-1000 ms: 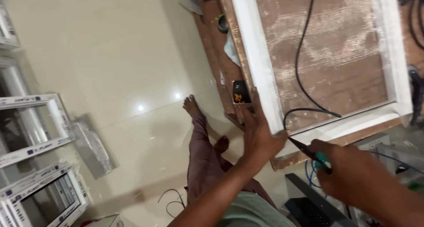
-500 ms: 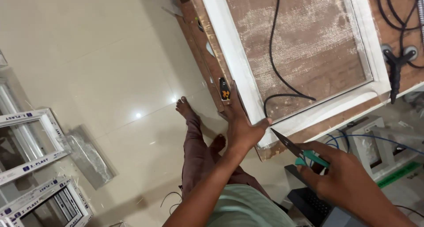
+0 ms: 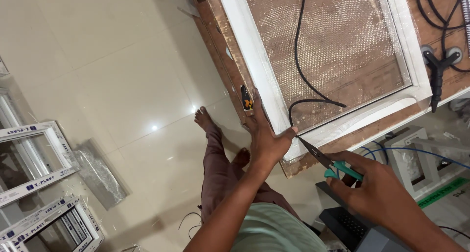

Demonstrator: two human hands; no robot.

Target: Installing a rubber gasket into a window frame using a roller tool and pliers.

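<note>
- Two hands are working at the near corner of a white window frame (image 3: 254, 66) that is lying flat on a brown wooden table (image 3: 215, 31).
- The left hand (image 3: 264, 139) is lying flat and spread wide, pressing down on the frame's corner. Its thumb is pointing to the right, toward a black cord (image 3: 298, 56).
- The right hand (image 3: 377, 188) is closing around green-handled scissors (image 3: 325, 161), with fingers through the handles.
- The scissors are pointing up and to the left. Their long dark blades are running from the right hand toward the left thumb, and the tip is sitting just beside that thumb at the frame's corner.
- The black cord is bending around right at that corner, just above the scissor tip, then running up across the mesh (image 3: 333, 46) inside the frame.
- The left hand is nearer to the corner; the right hand is staying lower and to the right, off the table edge.
- Whether the blades are open or shut is too small to tell.
- More white frames (image 3: 34, 154) are lying on the pale tiled floor (image 3: 122, 85), well apart on the left.
</note>
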